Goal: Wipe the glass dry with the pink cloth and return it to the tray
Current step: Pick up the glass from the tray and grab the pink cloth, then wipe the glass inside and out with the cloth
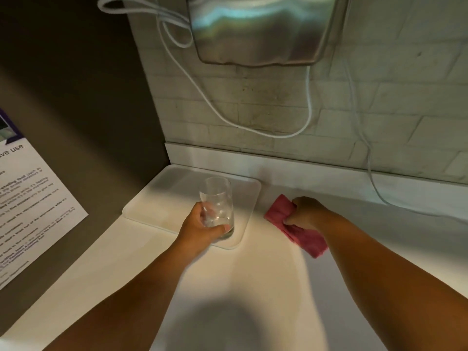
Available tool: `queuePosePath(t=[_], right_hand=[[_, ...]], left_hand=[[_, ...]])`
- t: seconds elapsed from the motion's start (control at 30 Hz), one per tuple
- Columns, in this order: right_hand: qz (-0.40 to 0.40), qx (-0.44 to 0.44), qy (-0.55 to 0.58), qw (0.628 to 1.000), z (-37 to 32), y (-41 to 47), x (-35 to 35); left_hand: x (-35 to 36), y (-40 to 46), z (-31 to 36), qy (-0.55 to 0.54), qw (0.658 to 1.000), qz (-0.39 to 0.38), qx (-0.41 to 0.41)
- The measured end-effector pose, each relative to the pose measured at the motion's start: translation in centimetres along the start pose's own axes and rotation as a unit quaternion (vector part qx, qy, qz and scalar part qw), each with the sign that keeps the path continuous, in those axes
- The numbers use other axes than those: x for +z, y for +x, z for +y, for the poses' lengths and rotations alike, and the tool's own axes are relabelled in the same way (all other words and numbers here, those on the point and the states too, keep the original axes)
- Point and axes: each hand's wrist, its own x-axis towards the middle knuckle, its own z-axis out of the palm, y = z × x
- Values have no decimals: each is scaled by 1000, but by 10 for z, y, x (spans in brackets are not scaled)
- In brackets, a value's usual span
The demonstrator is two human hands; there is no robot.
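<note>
White counter [253, 274] runs along a tiled wall, with a steel dryer [260, 29] mounted above it and white cords [307, 107] hanging down. A printed notice [30, 203] is stuck on the dark side panel at left. White tray [157, 198] sits flat in the counter's back-left corner; it holds only the glass. Glass [217, 201] stands upright at the tray's near right corner, mouth up, long axis vertical, leaning slightly. It looks empty; can't tell if drops remain. Left hand [200, 226] is wrapped around the lower half of the glass, thumb across the front near the base. Pink cloth [298, 229] lies on the counter just right of the tray, folded, long side running diagonally toward the near right. Right hand [304, 214] is closed over the cloth's middle, fingers pinching a fold.
</note>
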Motion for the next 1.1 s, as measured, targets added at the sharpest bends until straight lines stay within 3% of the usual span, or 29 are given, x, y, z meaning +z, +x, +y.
queuePosePath(t=[0.1,0.17,0.3,0.43,0.5,0.57,0.67,0.77,0.9,1.0,1.1], right_hand=[[-29,4,181,983,14,-11,1],[-49,-2,329,943,21,-24,1],[-43,-36,615,787,19,-66,2],[23,-92,735,671,1,-123,-3],[30,-142,756,638,-5,-153,-9],[32,-212,730,649,-8,-181,-16],[69,-309,608,728,-10,-214,-22],[144,-363,504,770,-16,-236,-11],[323,-335,333,820,-24,-243,15],[395,-278,247,840,-29,-240,21],[428,-220,237,844,-33,-236,17]], left_hand=[[-4,-7,9,-44,999,-2,17],[-5,-16,17,-64,998,-21,19],[5,-47,28,-144,987,-74,20],[24,-74,35,-204,972,-113,13],[34,-83,40,-211,971,-114,4],[43,-90,45,-207,972,-114,-6],[55,-102,52,-198,973,-114,-9],[66,-116,57,-191,973,-132,1],[74,-134,63,-170,973,-157,21],[77,-144,66,-193,966,-172,29],[82,-148,69,-228,959,-163,35]])
